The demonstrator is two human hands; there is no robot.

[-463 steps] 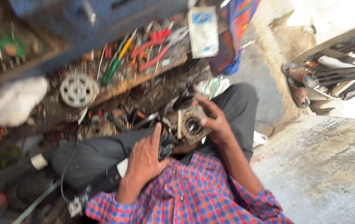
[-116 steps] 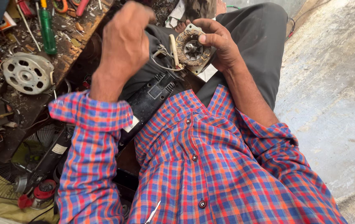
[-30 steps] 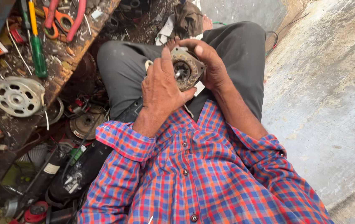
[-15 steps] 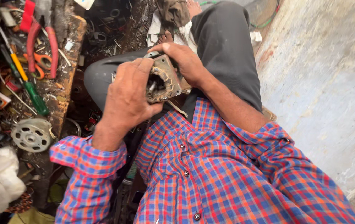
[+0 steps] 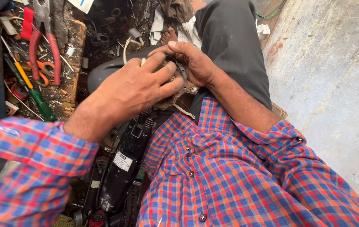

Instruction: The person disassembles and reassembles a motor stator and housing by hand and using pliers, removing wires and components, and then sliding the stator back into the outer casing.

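I sit on the ground in a red and blue checked shirt and dark trousers. Both hands close over a small round metal motor part (image 5: 175,90) above my lap. My left hand (image 5: 135,86) covers its front, fingers spread across it. From the far side my right hand (image 5: 190,61) grips it, fingers curled over the top edge. The part is almost wholly hidden by the hands; only a bit of its grimy rim and a thin metal strip (image 5: 183,111) below it show.
A black power-tool body (image 5: 123,166) lies beside my left thigh. A wooden board (image 5: 49,63) at the upper left carries red-handled pliers (image 5: 45,46), orange scissors and a green-handled screwdriver (image 5: 41,103). A concrete floor (image 5: 330,84) lies to the right. A bare foot (image 5: 169,35) shows above.
My view has swung closer and to the left. The left hand has slid over the part's face, hiding the round opening seen half a second ago.
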